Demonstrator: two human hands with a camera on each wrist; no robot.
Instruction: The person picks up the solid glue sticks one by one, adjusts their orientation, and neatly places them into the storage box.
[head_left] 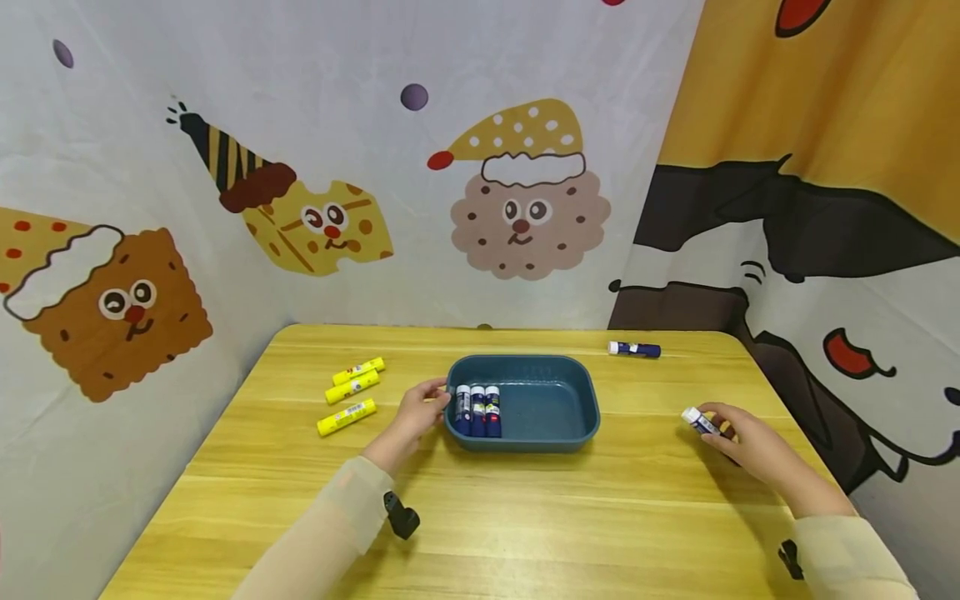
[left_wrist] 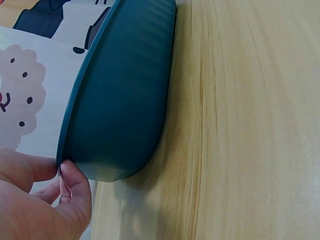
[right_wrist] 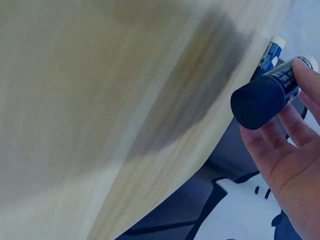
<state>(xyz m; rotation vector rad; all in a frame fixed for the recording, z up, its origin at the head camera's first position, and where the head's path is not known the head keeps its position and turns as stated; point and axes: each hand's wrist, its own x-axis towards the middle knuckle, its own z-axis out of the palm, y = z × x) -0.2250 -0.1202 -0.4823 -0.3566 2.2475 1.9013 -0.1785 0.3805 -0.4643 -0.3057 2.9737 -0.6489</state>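
Note:
My left hand (head_left: 422, 414) pinches the left rim of a dark teal plastic tray (head_left: 551, 444), thumb on one side of the wall and fingers on the other in the left wrist view. Inside the tray, at its left end, several navy glue sticks (head_left: 478, 412) with white caps stand side by side. Over the right part of the table, my right hand (head_left: 753, 442) holds another navy glue stick (right_wrist: 270, 92) between thumb and fingers, its white cap pointing to the upper left in the head view. One more navy glue stick (head_left: 634, 350) lies near the table's back edge.
Three yellow glue sticks (head_left: 347, 417) lie on the wooden table (head_left: 495, 525) left of the tray. A printed cloth (head_left: 360, 75) with cartoon figures hangs behind the table and along its sides.

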